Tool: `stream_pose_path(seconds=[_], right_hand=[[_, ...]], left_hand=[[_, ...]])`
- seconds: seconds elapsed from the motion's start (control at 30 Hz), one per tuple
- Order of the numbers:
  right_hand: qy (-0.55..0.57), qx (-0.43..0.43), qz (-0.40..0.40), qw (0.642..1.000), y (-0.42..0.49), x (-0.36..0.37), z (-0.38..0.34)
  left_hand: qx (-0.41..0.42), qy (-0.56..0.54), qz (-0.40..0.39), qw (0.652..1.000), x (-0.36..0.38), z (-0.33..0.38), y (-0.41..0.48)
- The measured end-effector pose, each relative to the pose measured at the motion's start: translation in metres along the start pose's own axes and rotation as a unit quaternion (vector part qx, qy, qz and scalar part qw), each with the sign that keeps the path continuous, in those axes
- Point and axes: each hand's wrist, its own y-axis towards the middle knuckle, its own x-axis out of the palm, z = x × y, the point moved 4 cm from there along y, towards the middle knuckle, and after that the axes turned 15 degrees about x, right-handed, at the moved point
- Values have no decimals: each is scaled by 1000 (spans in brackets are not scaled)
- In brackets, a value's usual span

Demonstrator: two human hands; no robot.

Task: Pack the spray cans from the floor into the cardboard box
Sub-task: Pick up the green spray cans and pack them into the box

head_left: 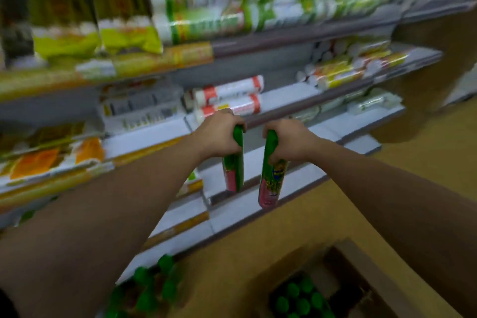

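The cardboard box (360, 257) sits open on the floor (278, 237) at lower right, with green-capped cans (299, 297) standing upright inside it. More green-capped floor cans (154, 284) cluster at lower left, against the base of the shelves (271, 214). The left hand (219, 134) is curled around the top of the left spray can (233, 168), and the right hand (289, 139) around the right spray can (271, 178). Both cans hang base-down, just apart, above bare floor between cluster and box. The picture is blurred.
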Motion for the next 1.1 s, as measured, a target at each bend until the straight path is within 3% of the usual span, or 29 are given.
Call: stream_pose_path(seconds=[0.27, 0.53, 0.87, 1.1], right_hand=[[-12, 71, 72, 995, -45, -120, 93], [-11, 171, 98, 980, -71, -163, 197], [12, 354, 89, 931, -68, -127, 321], [89, 475, 25, 875, -51, -36, 392]], left_hand=[[88, -8, 49, 995, -63, 105, 105], [185, -40, 18, 982, -35, 197, 206], [306, -103, -112, 940, 95, 270, 312], [367, -126, -215, 896, 212, 295, 344]])
